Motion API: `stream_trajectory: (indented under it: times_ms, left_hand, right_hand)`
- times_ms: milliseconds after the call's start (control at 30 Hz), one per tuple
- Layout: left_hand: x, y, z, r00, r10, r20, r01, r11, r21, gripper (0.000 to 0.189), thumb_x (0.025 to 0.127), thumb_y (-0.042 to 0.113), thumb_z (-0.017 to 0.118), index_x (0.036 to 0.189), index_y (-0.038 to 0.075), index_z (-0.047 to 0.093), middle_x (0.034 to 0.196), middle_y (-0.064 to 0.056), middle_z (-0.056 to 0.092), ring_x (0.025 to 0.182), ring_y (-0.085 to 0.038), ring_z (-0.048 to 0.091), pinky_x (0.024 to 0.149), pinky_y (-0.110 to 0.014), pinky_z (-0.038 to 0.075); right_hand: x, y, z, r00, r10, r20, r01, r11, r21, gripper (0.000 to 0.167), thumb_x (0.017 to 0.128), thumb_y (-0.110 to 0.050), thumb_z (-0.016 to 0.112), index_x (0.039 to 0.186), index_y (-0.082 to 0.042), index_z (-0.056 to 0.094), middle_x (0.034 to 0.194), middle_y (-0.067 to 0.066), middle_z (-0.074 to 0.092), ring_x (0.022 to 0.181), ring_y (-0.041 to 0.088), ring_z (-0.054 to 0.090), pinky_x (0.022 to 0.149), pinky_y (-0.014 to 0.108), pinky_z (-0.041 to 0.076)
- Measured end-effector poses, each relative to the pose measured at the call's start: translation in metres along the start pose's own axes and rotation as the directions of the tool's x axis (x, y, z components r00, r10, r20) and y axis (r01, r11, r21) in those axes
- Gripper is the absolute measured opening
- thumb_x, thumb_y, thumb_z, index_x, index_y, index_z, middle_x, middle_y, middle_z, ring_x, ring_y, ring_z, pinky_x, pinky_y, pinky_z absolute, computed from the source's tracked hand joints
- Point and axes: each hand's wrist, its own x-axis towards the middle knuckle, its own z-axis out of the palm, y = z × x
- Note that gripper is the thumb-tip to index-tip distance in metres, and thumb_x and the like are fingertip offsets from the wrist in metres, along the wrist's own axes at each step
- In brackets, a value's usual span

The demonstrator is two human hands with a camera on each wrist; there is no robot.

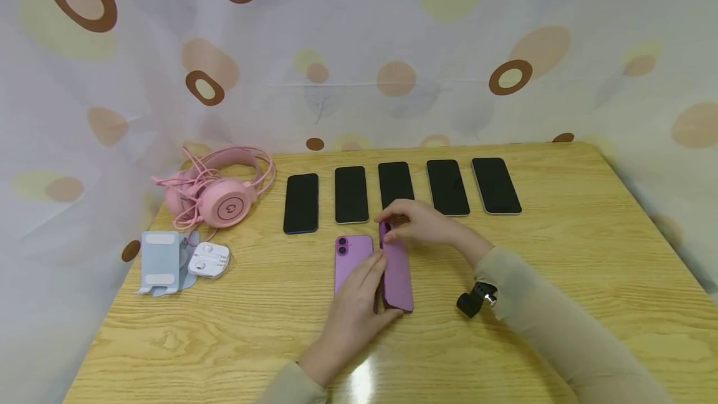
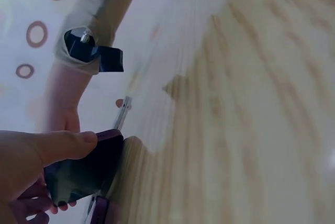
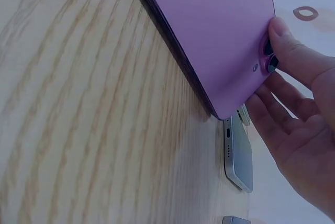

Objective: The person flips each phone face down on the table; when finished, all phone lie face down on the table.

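Both hands hold a purple smartphone [image 1: 399, 282] that is tilted up on its long edge on the table. At its near end, my left hand [image 1: 349, 313] grips it between thumb and fingers. My right hand [image 1: 416, 222] pinches the far end beside the camera lenses, as the right wrist view shows on the phone's purple back [image 3: 220, 35]. The left wrist view shows its dark screen [image 2: 84, 174] under the left thumb. Directly left lies a second purple phone [image 1: 349, 257], back up, partly covered by the left hand.
Several phones with black screens lie in a row behind, from the leftmost phone [image 1: 301, 203] to the rightmost phone [image 1: 496, 186]. Pink headphones [image 1: 224, 201], a light blue phone stand [image 1: 159, 260] and boxed white earphones [image 1: 210, 260] sit on the left of the wooden table [image 1: 589, 235].
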Motion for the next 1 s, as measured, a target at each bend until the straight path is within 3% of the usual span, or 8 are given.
stream_trajectory:
  times_ms: [333,700,1000]
  left_hand:
    - [0.007,0.012,0.012,0.999,-0.041,-0.009,0.042,0.997,0.072,0.089,0.068,0.034,0.087,0.136,-0.005,0.045,0.139,-0.018,0.048,0.129,-0.027,0.044,0.110,-0.035,0.033]
    - [0.010,0.016,0.024,0.993,-0.118,0.025,0.113,0.984,0.137,0.091,0.066,0.037,0.087,0.136,-0.005,0.046,0.137,-0.016,0.049,0.127,-0.028,0.046,0.108,-0.038,0.037]
    - [0.013,0.018,0.030,0.992,-0.116,0.043,0.106,0.976,0.188,0.087,0.066,0.037,0.087,0.133,-0.004,0.050,0.133,-0.015,0.053,0.124,-0.026,0.049,0.107,-0.036,0.039]
  right_hand:
    - [-0.005,-0.002,-0.005,0.999,0.030,0.021,-0.028,0.996,-0.083,0.040,0.084,-0.021,0.074,0.120,-0.005,0.066,0.110,0.002,0.062,0.097,0.020,0.055,0.087,0.035,0.051]
    - [-0.007,0.003,-0.004,0.999,0.002,0.051,0.007,0.984,-0.176,0.038,0.084,-0.019,0.074,0.117,-0.001,0.067,0.113,0.008,0.063,0.104,0.022,0.058,0.091,0.038,0.051]
    - [-0.007,0.008,0.001,0.997,0.031,0.073,-0.017,0.984,-0.177,0.033,0.085,-0.012,0.073,0.116,-0.004,0.067,0.114,0.007,0.063,0.103,0.021,0.057,0.091,0.038,0.050]
